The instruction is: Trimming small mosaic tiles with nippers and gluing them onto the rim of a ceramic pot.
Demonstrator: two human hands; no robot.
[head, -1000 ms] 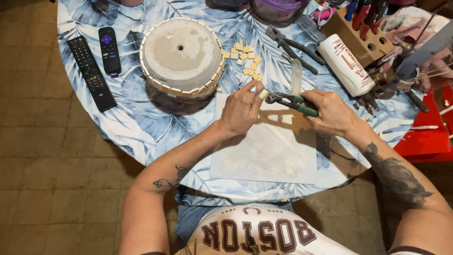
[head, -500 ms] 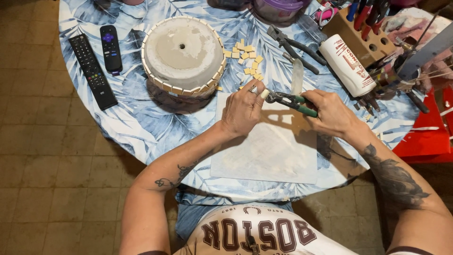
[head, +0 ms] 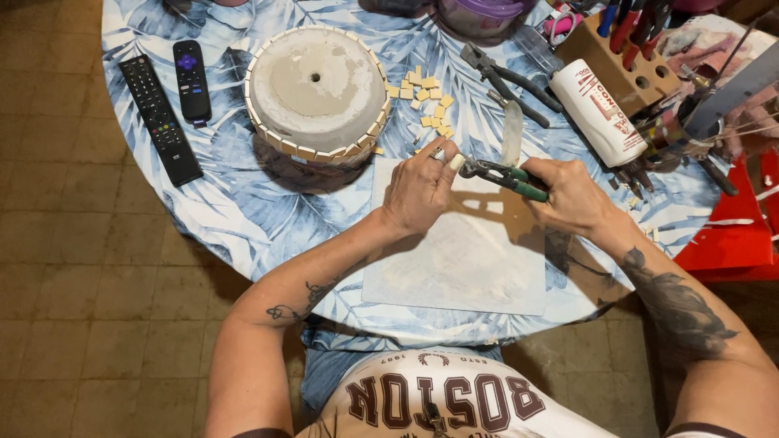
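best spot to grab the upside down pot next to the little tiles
Take the upside-down pot with both hands across its tiled side wall, coming from the near edge. The flat base on top offers only a small hole, and remotes crowd its left, loose tiles its right.

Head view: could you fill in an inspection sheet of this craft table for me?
Surface: round table, blue leaf-print cloth, white paper sheet.
Job's things: green-handled nippers; small yellow tiles; upturned pot with a tiled rim.
Clutter: two remotes, pliers, white tube, tool rack.
Hands: right hand grips the nippers; left hand at their tip.
Cables: nothing seen.
Surroundings: brown tiled floor.
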